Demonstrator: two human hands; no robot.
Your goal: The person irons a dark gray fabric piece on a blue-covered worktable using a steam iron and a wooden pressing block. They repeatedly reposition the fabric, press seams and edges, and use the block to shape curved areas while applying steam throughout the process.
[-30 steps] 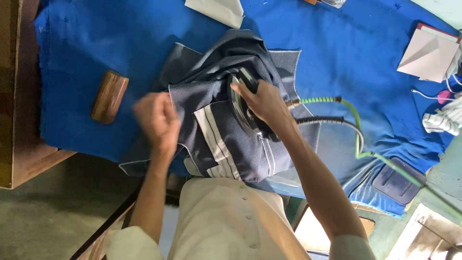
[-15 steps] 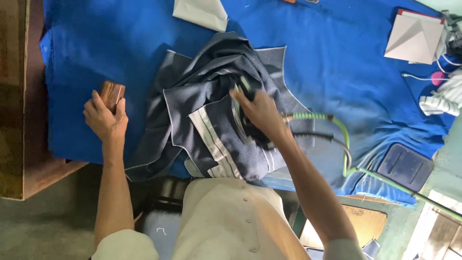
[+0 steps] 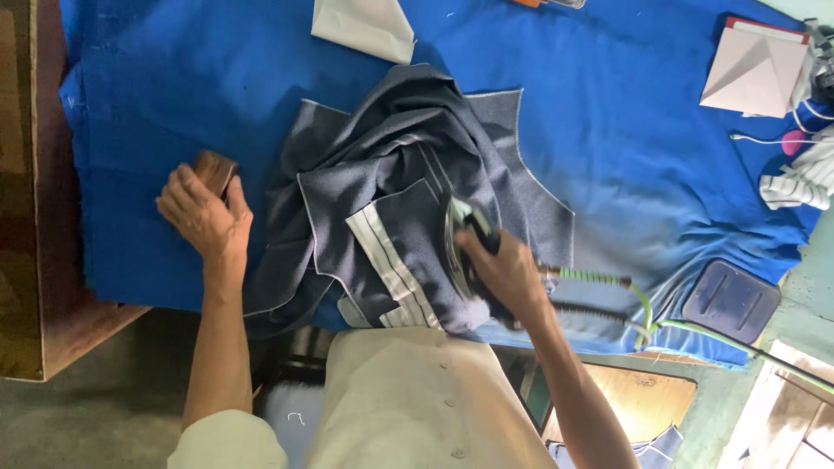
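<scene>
With the right hand (image 3: 508,274) gripping the iron (image 3: 465,252) on the bunched grey denim garment (image 3: 408,200) and the left hand (image 3: 204,213) closed over the brown wooden block (image 3: 215,169) on the blue-covered tabletop (image 3: 174,87), lingering might scorch the folds.

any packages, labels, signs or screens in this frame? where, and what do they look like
No screens or signs in view.
Folded white paper or fabric piece: top centre on the blue cloth, roughly triangular.
Pale envelope-like packet: top right, squarish, creased flaps, red edge beneath.
Dark blue ribbed pad: right edge, rounded rectangle, no label visible.
</scene>
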